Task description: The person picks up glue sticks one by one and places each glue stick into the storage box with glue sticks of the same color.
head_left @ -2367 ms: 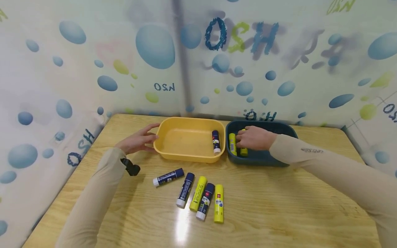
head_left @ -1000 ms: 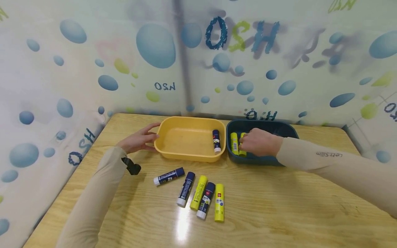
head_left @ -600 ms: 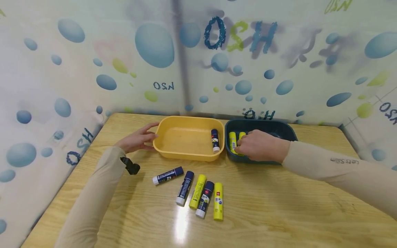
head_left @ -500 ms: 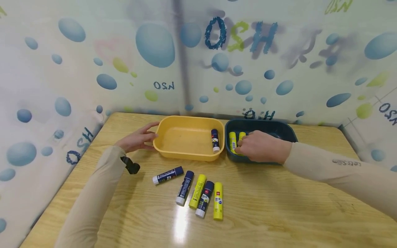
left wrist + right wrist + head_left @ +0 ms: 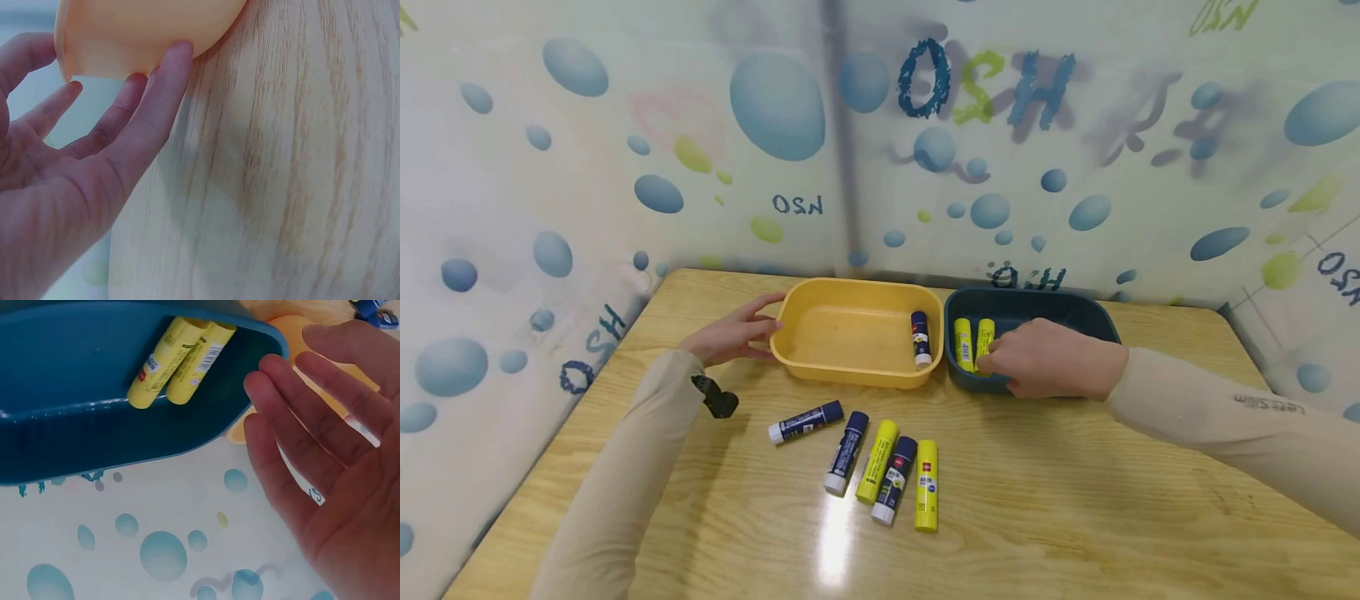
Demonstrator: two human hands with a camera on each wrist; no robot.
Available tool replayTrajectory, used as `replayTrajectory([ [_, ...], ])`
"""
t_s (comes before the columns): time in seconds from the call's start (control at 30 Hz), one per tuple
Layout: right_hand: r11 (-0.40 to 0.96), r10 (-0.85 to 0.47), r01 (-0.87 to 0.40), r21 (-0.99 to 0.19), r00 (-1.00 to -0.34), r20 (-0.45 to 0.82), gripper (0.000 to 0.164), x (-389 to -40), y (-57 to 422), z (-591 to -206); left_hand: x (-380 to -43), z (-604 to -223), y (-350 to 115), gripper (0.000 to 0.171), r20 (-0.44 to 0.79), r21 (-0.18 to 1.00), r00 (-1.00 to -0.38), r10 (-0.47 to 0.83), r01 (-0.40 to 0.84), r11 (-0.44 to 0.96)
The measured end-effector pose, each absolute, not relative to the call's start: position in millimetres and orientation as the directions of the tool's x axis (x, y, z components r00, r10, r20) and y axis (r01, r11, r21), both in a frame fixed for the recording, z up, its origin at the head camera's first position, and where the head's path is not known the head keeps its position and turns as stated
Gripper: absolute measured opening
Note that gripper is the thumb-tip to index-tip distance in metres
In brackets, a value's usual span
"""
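With fingers (image 5: 180, 69) slack and parted, touches the yellow tray (image 5: 850, 377) with the left hand (image 5: 730, 335), palm visible only from that wrist. Has five glue sticks (image 5: 877, 461) on the table (image 5: 1045, 508), one dark-blue stick (image 5: 921, 340) in that tray, two yellow sticks (image 5: 963, 345) in the blue tray (image 5: 1022, 304). Holds the right hand (image 5: 1048, 358) above, fingertips (image 5: 273, 364) hidden from the head; from the right wrist, nearly straight, gripping nothing.

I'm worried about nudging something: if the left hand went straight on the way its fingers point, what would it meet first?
The left end of the yellow tray; the left hand already seems to touch it, though exact contact is hard to judge.
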State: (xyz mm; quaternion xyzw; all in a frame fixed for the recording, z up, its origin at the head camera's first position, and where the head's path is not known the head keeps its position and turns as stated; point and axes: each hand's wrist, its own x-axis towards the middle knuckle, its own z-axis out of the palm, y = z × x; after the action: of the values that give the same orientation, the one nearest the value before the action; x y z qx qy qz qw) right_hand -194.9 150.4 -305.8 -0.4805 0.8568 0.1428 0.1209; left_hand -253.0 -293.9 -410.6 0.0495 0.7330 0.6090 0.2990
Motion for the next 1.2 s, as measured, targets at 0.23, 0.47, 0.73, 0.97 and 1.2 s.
replayTrajectory([
  [0.23, 0.504, -0.806, -0.863, 0.024, -0.48, -0.348, 0.024, -189, 151, -307, -251, -408, -292, 0.068, -0.377, 0.923, -0.816, 0.438, -0.292, 0.25],
  [0.47, 0.563, -0.77, -0.82, -0.106, -0.473, -0.429, 0.023, -187, 144, -316, -250, -407, -291, 0.067, -0.371, 0.926, -0.82, 0.435, -0.294, 0.236],
  [0.73, 0.552, -0.778, -0.822, -0.141, -0.446, -0.442, 0.033, -181, 139, -326, -251, -408, -291, 0.066, -0.367, 0.928, -0.821, 0.437, -0.289, 0.236],
  [0.97, 0.506, -0.807, -0.851, -0.143, -0.408, -0.428, 0.034, -172, 133, -336, -252, -411, -292, 0.066, -0.367, 0.928, -0.822, 0.435, -0.29, 0.236],
  [1.2, 0.433, -0.841, -0.894, -0.112, -0.356, -0.409, 0.032, -167, 128, -350, -252, -410, -293, 0.067, -0.364, 0.929, -0.821, 0.441, -0.288, 0.23],
])
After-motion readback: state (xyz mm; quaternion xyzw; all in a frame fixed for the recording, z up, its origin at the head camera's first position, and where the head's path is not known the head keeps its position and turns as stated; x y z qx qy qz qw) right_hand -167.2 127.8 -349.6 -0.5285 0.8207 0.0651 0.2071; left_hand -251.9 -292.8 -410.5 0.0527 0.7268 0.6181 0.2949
